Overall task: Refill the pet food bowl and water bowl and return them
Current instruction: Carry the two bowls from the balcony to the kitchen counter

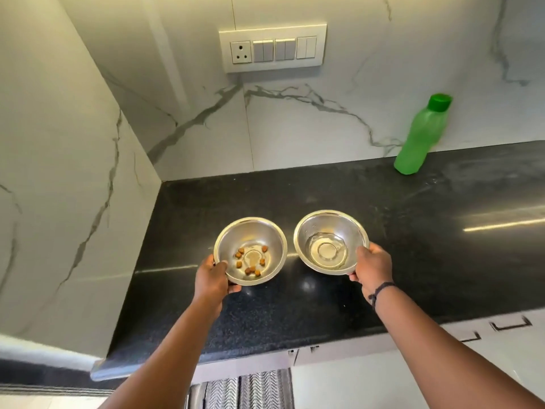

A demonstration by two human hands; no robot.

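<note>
Black counter (383, 261): each hand (211, 278) (373, 268) holds an upright bowl (250, 231) (331, 228).

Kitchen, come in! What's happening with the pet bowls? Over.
Left hand grips steel bowl with few kibbles. Right hand grips steel bowl with little water. Green bottle far right.

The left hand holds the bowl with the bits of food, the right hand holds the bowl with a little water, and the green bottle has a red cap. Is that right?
Not quite. The head view shows the bottle has a green cap, not red. The rest is right: the left hand holds the food bowl, and the right hand holds the water bowl.
</note>
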